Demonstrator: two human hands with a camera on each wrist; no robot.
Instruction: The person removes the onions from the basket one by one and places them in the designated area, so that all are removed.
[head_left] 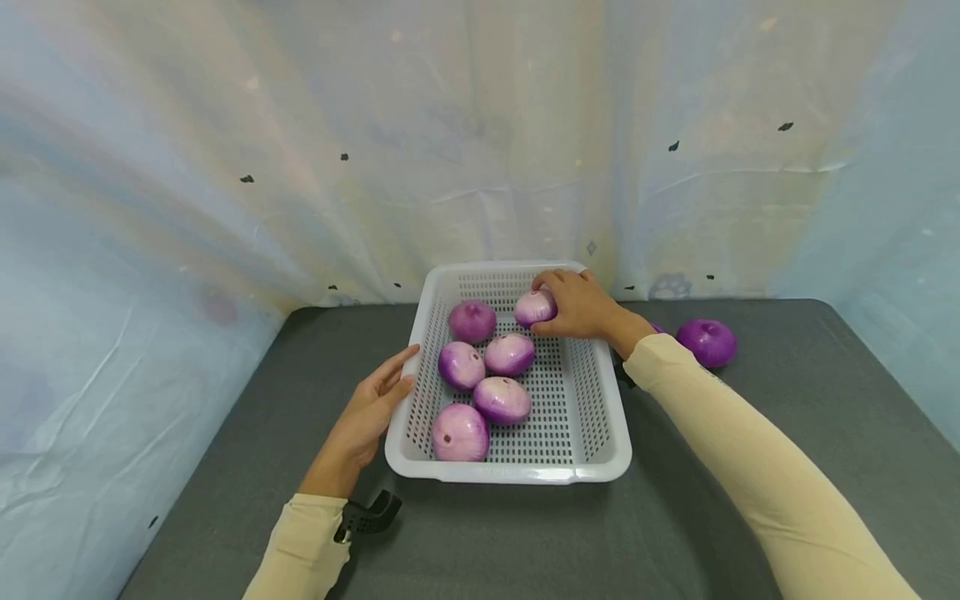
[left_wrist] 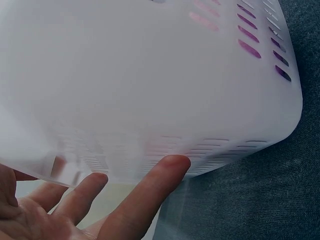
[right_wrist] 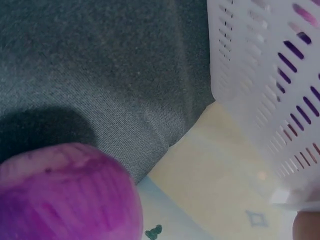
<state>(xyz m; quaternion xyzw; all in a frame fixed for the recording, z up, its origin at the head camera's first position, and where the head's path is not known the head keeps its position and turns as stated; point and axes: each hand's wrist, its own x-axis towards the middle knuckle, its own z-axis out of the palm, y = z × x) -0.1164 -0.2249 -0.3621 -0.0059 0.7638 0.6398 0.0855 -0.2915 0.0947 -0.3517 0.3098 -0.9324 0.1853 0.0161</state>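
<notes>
A white slotted plastic basket [head_left: 600, 472] holds several peeled red onions, among them a darker one [head_left: 472, 322]. At its back right corner my right hand [head_left: 577, 304] grips a red onion [head_left: 534, 308], with fingers over the top and the thumb on the near side. In the right wrist view only a fingertip [right_wrist: 306, 227] shows beside the basket wall [right_wrist: 240, 75]. My left hand [head_left: 367, 417] rests against the basket's left side. The left wrist view shows its extended fingers [left_wrist: 150, 192] along the outer wall [left_wrist: 125, 75].
To the right of the basket a purple onion [head_left: 707, 342] lies on the dark grey table [head_left: 480, 542]. Another purple onion [head_left: 657, 327] is mostly hidden behind my right forearm. A pale patterned curtain [head_left: 480, 125] hangs behind the table and along its sides.
</notes>
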